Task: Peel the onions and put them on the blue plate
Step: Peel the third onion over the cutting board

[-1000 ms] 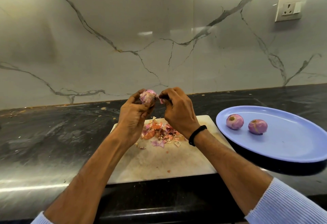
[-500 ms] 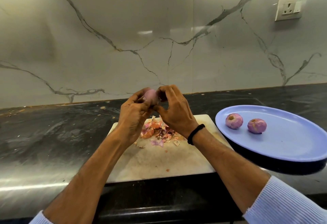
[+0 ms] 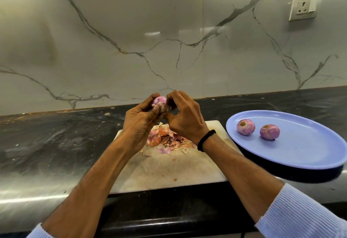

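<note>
While our left hand (image 3: 139,123) grips the onion (image 3: 159,102) and our right hand (image 3: 185,119) pinches its top, two peeled onions (image 3: 245,127) (3 o'clock) sit on the blue plate (image 3: 300,153).

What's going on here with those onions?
A person is peeling an onion. The left hand holds it above the cutting board, while the right hand pinches at its skin. Torn peels lie piled on the board. Two peeled onions already sit on the blue plate to the right.
</note>
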Action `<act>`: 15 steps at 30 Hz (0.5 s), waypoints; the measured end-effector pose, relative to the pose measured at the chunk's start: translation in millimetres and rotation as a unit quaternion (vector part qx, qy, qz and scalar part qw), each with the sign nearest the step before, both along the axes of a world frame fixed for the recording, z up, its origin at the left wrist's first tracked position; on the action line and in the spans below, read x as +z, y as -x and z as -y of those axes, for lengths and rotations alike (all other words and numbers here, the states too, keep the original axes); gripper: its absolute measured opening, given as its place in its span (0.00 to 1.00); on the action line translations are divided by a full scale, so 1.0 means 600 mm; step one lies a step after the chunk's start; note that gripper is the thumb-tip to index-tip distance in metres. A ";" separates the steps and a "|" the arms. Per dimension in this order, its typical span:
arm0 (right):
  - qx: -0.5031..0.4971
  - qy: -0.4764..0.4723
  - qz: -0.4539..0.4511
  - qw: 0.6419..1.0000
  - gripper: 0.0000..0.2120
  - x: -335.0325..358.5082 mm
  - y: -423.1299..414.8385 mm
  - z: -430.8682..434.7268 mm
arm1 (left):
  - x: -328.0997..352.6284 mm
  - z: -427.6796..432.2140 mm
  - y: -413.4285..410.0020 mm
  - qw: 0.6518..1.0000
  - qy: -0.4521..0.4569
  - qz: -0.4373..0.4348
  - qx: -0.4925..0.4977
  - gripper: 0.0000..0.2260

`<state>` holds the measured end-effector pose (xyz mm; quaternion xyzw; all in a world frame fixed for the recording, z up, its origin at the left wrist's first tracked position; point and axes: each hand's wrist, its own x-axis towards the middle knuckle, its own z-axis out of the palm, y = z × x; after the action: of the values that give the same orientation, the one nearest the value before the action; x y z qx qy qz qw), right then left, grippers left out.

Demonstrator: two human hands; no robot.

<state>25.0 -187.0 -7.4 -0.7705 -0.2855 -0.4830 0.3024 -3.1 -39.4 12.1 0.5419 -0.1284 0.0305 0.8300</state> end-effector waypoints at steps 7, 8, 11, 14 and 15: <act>0.010 -0.011 0.001 1.000 0.08 -0.002 0.001 -0.010 | -0.003 -0.006 -0.008 1.000 0.015 0.006 0.022 0.16; 0.013 -0.011 -0.008 1.000 0.08 -0.003 -0.001 -0.010 | -0.003 -0.006 -0.008 1.000 0.016 0.011 0.024 0.16; 0.023 -0.016 -0.024 0.999 0.16 -0.003 -0.009 -0.007 | 0.000 -0.005 -0.006 0.999 0.007 0.017 0.029 0.19; 0.029 -0.010 -0.022 0.999 0.21 -0.004 -0.012 -0.005 | -0.001 -0.004 -0.006 0.999 0.003 0.022 0.029 0.19; 0.030 -0.004 -0.018 0.999 0.22 -0.005 -0.012 -0.005 | -0.001 -0.005 -0.006 0.999 -0.002 0.028 0.029 0.19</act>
<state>32.2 -183.9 -10.4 -0.7692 -0.3009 -0.4606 0.3249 0.6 -36.6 11.4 0.5457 -0.1359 0.0690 0.8240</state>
